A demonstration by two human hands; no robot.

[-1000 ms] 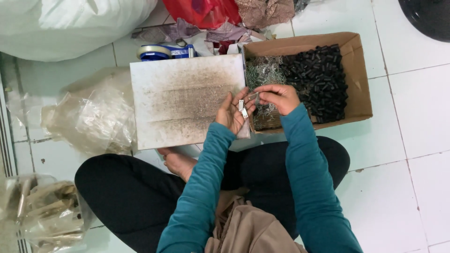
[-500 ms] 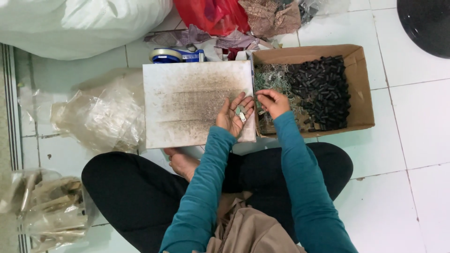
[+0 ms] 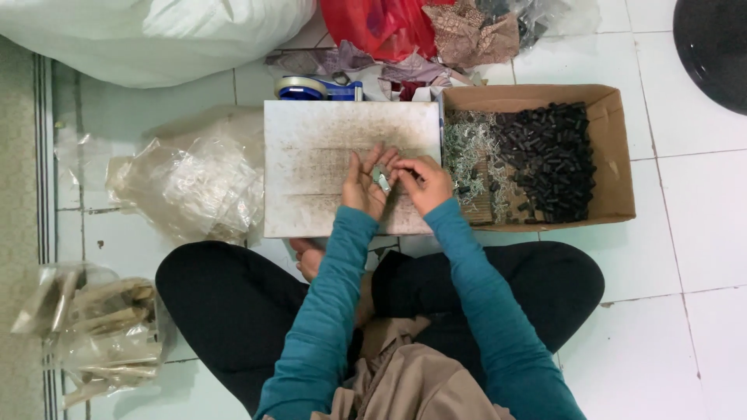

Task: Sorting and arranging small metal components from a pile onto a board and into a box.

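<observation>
- Nearest the camera, two teal sleeves run up from crossed legs in black trousers to the hands.
- The left hand [image 3: 364,185] and right hand [image 3: 422,183] meet, fingertips pinched together on a small metal piece [image 3: 381,178]; both sets of fingers are curled closed around it.
- Directly beneath the fingers lies a white board [image 3: 311,148], speckled with dark grime.
- Right of the fingers, a cardboard box [image 3: 611,167] holds black cylindrical parts [image 3: 548,159] and a heap of silvery metal bits [image 3: 467,148].
- Left of the fingers, crumpled clear plastic bags [image 3: 194,183] lie on the tiles.
- Beyond the fingertips, past the board's far edge, sits a blue tape dispenser [image 3: 315,89], then a red bag [image 3: 377,23].
</observation>
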